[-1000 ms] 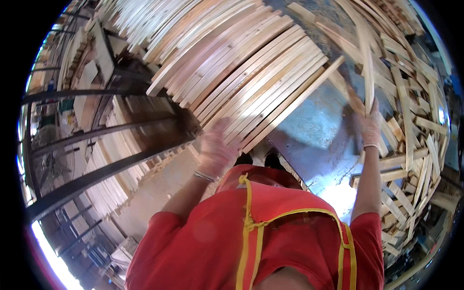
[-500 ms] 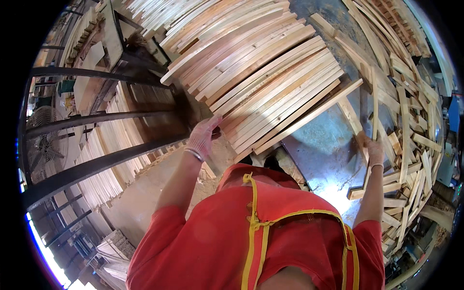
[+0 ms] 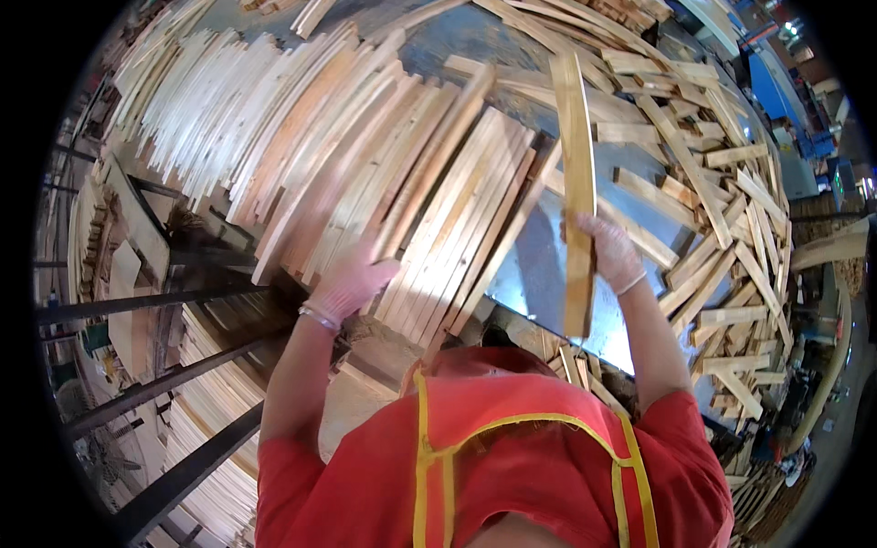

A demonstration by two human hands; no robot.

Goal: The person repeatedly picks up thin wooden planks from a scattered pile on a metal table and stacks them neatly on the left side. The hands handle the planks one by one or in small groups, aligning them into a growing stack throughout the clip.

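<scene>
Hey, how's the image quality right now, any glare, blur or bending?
Head view: white glare washes out the near edge of the blue-grey surface; also in the head view, the left hand looks slightly smeared, the row of boards bows, and black surrounds the fisheye image.

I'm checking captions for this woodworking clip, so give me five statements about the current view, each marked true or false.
1. The right hand holds a wooden board. True.
2. The left hand rests on the jumbled pile at the right. False: the left hand is at the near ends of the lined-up strips.
3. Loose wood pieces lie criss-crossed on the person's right. True.
4. The apron is plain blue. False: the apron is red with yellow trim.
5. Dark bars show at the left. True.
</scene>
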